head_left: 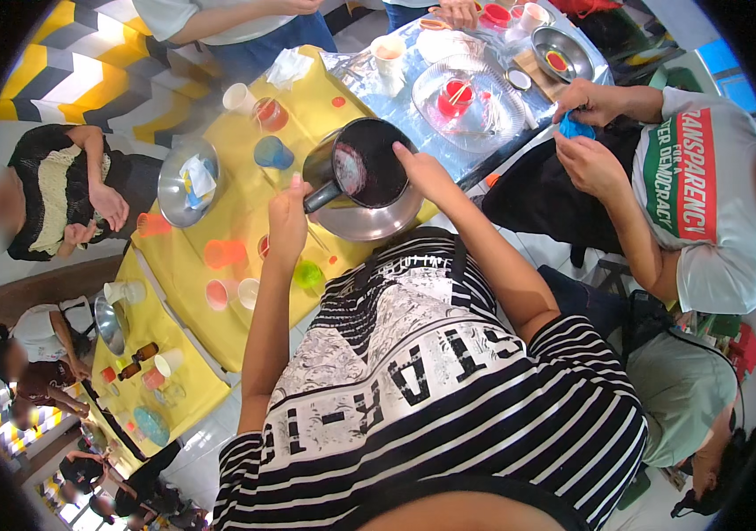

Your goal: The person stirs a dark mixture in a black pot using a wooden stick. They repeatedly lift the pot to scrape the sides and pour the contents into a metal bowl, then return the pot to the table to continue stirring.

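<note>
A dark saucepan [389, 162] is tilted so that its black inside faces me, with a pale reddish patch in it. My left hand [287, 217] is closed round its black handle. My right hand [424, 174] grips the pan's right rim, thumb on the inner edge and the other fingers hidden behind. Under the saucepan, partly covered by it, sits a shiny metal bowl [376, 223] at the near edge of the yellow-covered table [185, 292]. A blue cup [273, 153] stands just left of the pan, and a bright green cup [308, 273] is near my left forearm.
Left of the pan are orange cups [224, 254] and a metal bowl [189, 181] holding crumpled paper. A foil-covered table [378, 66] at the far right carries a clear tray [468, 102] with a red cup. At right, a person's hands [592, 146] hold something blue; others stand around.
</note>
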`<action>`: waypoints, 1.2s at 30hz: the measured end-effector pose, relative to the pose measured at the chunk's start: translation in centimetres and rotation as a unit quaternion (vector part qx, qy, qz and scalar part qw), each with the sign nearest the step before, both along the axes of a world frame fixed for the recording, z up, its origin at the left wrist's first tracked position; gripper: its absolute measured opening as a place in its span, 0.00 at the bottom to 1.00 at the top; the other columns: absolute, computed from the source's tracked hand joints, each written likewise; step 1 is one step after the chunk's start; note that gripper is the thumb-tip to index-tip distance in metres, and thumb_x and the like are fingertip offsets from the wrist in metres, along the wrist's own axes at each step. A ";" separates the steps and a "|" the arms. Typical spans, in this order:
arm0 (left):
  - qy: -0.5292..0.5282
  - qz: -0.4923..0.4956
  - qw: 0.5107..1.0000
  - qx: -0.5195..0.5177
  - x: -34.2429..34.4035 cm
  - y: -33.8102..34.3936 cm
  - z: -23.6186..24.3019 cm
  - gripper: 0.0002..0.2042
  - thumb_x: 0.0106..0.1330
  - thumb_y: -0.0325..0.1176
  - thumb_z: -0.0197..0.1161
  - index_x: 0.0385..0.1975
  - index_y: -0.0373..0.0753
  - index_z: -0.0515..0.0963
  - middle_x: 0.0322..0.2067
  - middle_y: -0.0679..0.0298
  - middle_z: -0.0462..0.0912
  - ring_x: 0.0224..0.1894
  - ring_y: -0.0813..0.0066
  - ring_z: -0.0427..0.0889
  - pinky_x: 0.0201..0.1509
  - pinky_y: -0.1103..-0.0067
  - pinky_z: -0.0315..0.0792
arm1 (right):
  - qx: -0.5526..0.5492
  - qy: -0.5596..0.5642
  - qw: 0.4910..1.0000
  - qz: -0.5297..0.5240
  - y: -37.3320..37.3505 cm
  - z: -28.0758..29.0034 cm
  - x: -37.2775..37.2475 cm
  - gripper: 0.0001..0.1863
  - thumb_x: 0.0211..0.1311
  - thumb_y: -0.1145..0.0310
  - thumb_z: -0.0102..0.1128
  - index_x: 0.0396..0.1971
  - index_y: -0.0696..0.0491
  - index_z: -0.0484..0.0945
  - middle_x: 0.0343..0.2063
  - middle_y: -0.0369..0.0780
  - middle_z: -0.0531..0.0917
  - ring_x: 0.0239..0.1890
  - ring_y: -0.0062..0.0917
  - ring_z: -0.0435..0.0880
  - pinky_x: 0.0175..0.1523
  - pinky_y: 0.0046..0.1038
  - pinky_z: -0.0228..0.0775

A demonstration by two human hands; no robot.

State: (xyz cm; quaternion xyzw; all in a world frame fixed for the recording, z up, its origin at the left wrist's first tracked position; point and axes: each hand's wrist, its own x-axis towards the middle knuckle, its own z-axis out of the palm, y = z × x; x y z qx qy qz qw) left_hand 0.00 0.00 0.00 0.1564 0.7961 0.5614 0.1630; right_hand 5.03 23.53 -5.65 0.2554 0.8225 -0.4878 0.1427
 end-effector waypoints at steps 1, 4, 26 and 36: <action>0.023 -0.022 0.999 0.016 0.3 0.4 0.2 0.24 0.68 0.45 0.39 0.17 0.34 0.73 0.11 0.67 0.67 0.15 0.81 0.66 0.20 0.82 0.61 | -0.024 0.012 1.000 -0.015 0.2 -0.1 -0.2 0.42 0.59 0.38 0.27 0.31 0.66 0.77 0.32 0.58 0.77 0.44 0.42 0.76 0.50 0.34 0.63; 0.026 -0.022 0.999 0.009 1.4 1.0 -0.4 0.25 0.68 0.46 0.39 0.16 0.33 0.72 0.11 0.68 0.66 0.15 0.81 0.66 0.20 0.82 0.61 | -0.117 0.039 0.991 -0.049 -0.1 -0.1 0.3 0.43 0.59 0.37 0.26 0.28 0.66 0.77 0.29 0.57 0.78 0.40 0.47 0.76 0.48 0.36 0.63; -0.118 0.169 0.961 0.183 2.7 3.7 -3.4 0.30 0.66 0.57 0.33 0.41 0.29 0.66 0.33 0.61 0.69 0.34 0.79 0.69 0.44 0.83 0.68 | -0.088 0.227 0.956 0.163 -6.0 5.2 4.8 0.13 0.59 0.61 0.48 0.32 0.55 0.75 0.24 0.46 0.78 0.30 0.39 0.78 0.34 0.34 0.67; 0.318 0.035 0.945 -0.059 2.7 -2.1 -1.8 0.21 0.38 0.35 0.74 0.18 0.34 0.65 0.17 0.63 0.64 0.20 0.75 0.63 0.22 0.80 0.57 | 0.220 0.218 0.944 0.116 3.6 14.2 7.0 0.07 0.57 0.65 0.49 0.33 0.49 0.74 0.19 0.43 0.77 0.23 0.37 0.77 0.28 0.35 0.66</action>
